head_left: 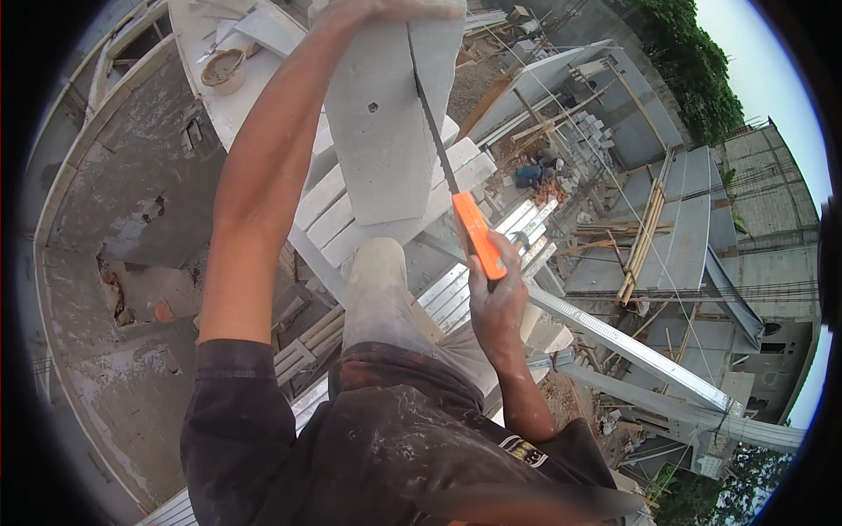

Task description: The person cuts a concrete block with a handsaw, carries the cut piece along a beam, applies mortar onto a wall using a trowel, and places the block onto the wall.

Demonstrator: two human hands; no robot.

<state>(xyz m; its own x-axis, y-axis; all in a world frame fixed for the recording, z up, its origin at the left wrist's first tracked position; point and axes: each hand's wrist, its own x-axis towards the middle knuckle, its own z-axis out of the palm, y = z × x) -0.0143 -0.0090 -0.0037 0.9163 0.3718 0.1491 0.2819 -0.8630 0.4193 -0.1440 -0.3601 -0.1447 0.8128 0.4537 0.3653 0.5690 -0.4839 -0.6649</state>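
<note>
Round bucket (223,70) sat on the white ledge (230,110); timber planks (646,230) lay on a grey roof (693,230), trees (693,61) beyond.

I have a single head-mounted fisheye view, looking steeply down from a high position. It sits close to the pale grey concrete block (386,114) at upper centre; the building site lies well below. Straight edges curve toward the dark circular rim.

Seen from above — a right hand (495,302) grips an orange-handled saw (456,197), its blade in a grey block (386,114); the left hand (377,10) steadies the block's top.
</note>
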